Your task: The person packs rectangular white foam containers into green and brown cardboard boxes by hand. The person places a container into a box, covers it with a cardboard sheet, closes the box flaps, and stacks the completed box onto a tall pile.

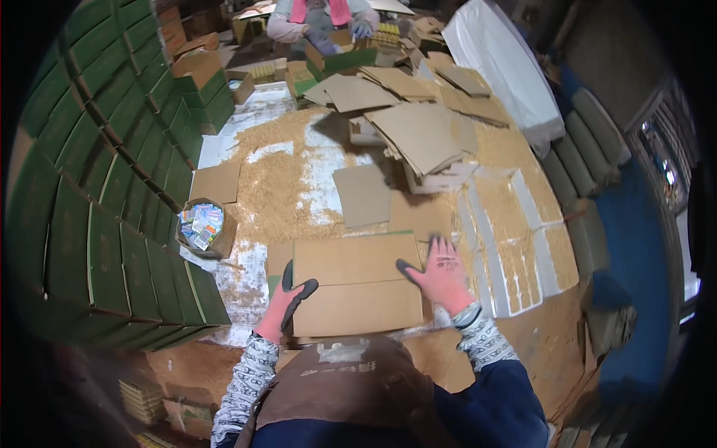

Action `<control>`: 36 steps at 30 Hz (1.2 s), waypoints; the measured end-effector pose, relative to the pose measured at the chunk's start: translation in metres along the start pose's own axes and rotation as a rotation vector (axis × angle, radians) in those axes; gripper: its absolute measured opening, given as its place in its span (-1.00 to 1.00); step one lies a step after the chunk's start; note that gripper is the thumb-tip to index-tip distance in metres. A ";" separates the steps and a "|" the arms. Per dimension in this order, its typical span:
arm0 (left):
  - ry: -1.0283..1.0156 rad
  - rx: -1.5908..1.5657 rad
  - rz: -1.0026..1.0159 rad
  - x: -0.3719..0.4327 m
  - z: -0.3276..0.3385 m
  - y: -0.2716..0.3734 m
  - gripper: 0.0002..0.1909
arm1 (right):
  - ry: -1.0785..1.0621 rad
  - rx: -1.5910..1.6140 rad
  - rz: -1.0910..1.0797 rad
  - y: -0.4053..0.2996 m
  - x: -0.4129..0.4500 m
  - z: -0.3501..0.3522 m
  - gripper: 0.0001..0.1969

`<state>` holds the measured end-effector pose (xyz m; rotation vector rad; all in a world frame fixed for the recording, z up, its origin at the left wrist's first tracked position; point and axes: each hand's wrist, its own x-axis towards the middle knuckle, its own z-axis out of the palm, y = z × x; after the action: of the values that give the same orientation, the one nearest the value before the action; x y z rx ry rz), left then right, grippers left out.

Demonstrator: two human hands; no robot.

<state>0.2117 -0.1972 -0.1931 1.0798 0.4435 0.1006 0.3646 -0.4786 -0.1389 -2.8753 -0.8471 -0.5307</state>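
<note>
Before me on the work surface lies a cardboard box [355, 283] with its top flaps folded flat and a seam running across it. My left hand [288, 302], in a pink glove with dark fingertips, is at the box's left side, thumb over the left edge. At the right side is my right hand [445, 274], gloved alike, its fingers spread and thumb at the right edge. Both hands seem to touch the box from either side. Part of another carton [278, 255] shows behind its left edge.
Green boxes [106, 252] stand stacked at the left. Beside them is a container of small printed packets [201, 224]. Cardboard sheets [420, 134] lie piled ahead, over scattered sawdust-like material [269, 185]. White foam trays [504, 246] are at the right. A person [322, 33] works at the far side.
</note>
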 end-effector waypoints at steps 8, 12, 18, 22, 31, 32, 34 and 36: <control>-0.177 0.220 0.264 -0.006 -0.100 0.056 -0.42 | -0.364 0.715 -0.007 -0.026 -0.071 0.015 -0.47; 0.198 1.109 0.177 0.014 -0.061 0.031 -0.49 | -0.120 0.515 0.209 0.052 -0.101 0.079 -0.34; 0.306 0.649 0.141 0.036 -0.043 0.020 -0.53 | 0.897 0.512 1.428 0.288 -0.238 0.122 -0.27; 0.405 0.639 0.232 0.035 -0.057 0.017 -0.55 | 0.769 0.593 1.280 0.235 -0.189 0.085 -0.20; 0.319 0.721 0.144 0.050 -0.028 0.042 -0.56 | 0.365 0.716 0.603 0.100 -0.146 -0.033 -0.71; 0.307 0.748 0.128 0.053 -0.037 0.040 -0.54 | 0.217 0.842 0.575 0.084 -0.135 -0.044 -0.75; 0.307 0.778 0.114 0.054 -0.033 0.041 -0.53 | 0.030 1.030 0.469 0.051 -0.091 -0.069 -0.72; 0.252 0.812 0.247 0.047 -0.031 0.039 -0.54 | -0.194 1.383 0.388 0.026 -0.053 -0.072 -0.67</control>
<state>0.2472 -0.1389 -0.1859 1.9336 0.5953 0.2936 0.3154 -0.5413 -0.0905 -1.6889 -0.3538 0.3144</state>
